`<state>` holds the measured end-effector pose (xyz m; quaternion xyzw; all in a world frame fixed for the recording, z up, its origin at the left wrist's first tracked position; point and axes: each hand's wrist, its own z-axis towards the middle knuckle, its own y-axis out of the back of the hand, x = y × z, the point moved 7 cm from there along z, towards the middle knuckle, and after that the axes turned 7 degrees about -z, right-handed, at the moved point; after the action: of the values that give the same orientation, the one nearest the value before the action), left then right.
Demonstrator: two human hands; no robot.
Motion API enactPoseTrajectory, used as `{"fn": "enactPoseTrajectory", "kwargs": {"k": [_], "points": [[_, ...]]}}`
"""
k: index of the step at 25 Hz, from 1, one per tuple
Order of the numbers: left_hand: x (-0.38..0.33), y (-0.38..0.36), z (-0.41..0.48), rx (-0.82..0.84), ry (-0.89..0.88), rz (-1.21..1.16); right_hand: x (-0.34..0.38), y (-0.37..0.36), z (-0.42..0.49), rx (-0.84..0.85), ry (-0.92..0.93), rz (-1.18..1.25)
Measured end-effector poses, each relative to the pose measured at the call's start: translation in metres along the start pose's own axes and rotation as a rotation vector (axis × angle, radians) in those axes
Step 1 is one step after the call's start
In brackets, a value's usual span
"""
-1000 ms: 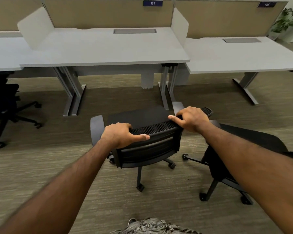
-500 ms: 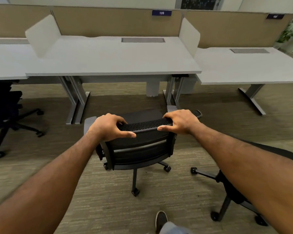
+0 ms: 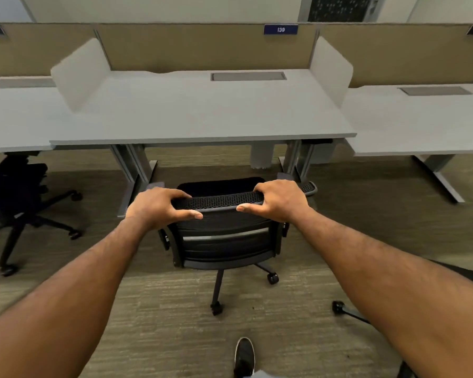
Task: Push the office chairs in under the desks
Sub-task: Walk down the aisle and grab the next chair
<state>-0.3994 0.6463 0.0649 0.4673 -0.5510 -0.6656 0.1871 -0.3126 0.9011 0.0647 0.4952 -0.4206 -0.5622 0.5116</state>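
A black mesh-backed office chair (image 3: 224,238) stands on the carpet in front of the middle white desk (image 3: 202,115), its seat just short of the desk's front edge. My left hand (image 3: 159,205) grips the left end of the backrest's top rail. My right hand (image 3: 279,200) grips the right end. The chair faces the gap between the desk's two grey legs. Its armrests show on either side of my hands.
Another black chair (image 3: 14,197) sits partly under the left desk (image 3: 14,118). A third chair's caster and leg (image 3: 339,308) show at lower right under my arm. A further white desk (image 3: 421,118) stands at right. Tan partition panels (image 3: 202,47) run behind. My shoe (image 3: 243,356) is at the bottom.
The chair has rolled forward and turned square to the middle desk, with both hands still on its backrest. I have stepped closer; the chair at right has dropped mostly out of view.
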Motion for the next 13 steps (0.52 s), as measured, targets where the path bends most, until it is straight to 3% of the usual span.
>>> {"fn": "enactPoseTrajectory", "kwargs": {"k": [13], "points": [[0.07, 0.037, 0.149, -0.125, -0.093, 0.096, -0.021, -0.033, 0.171, 0.047, -0.041, 0.049]]}}
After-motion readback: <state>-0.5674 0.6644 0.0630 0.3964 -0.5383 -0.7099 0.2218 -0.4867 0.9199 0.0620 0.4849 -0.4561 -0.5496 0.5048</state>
